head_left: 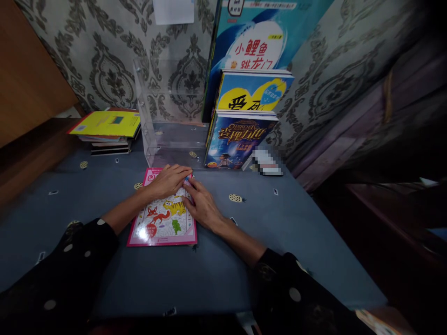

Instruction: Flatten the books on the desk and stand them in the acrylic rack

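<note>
A pink-bordered picture book (164, 230) lies flat on the table, its cover showing a red fox and a yellow tiger. My left hand (172, 180) rests across the upper part of the cover, fingers stretched out toward the right corner. At the book's upper right edge is my right hand (203, 204), with its fingers and thumb apart and touching the cover. The two hands nearly meet at that corner. The title is partly hidden under my left hand. Neither hand grips the book.
Behind the book stands a clear acrylic rack (146, 116). Its right side holds upright books, with a dark blue book (240, 139) in front. A stack topped by a yellow book (108, 123) lies at the back left. A blurred-out object (267, 162) lies right of the rack.
</note>
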Demonstrator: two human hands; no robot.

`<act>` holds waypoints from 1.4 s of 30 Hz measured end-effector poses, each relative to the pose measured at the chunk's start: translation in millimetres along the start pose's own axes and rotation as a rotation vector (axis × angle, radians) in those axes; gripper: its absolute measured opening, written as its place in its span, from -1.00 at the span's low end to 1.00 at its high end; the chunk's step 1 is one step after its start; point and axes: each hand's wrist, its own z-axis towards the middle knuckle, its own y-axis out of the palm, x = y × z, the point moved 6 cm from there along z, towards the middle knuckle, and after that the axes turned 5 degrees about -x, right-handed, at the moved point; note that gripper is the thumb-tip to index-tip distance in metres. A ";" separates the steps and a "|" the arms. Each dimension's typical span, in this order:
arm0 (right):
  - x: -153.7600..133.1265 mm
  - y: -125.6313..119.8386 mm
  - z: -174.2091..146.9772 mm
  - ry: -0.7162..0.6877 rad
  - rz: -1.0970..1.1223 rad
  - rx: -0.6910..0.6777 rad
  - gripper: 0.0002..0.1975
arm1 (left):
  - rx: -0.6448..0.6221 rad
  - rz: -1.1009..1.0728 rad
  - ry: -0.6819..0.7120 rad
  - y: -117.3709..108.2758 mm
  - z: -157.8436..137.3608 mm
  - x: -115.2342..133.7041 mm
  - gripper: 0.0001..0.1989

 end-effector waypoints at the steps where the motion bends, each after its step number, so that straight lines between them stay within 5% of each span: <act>1: 0.8 -0.8 0.3 -0.003 0.005 0.003 -0.60 | 0.005 -0.007 0.004 0.2 -0.2 0.1 -0.59; 25: 39.9 -16.0 33.9 -0.021 -0.005 0.058 -0.63 | 0.239 -0.176 0.091 -2.6 -8.5 0.8 -0.78; 42: 34.9 -15.9 43.2 0.010 -0.199 -0.086 -0.56 | 0.169 -0.143 0.212 -3.6 -15.4 16.9 -0.65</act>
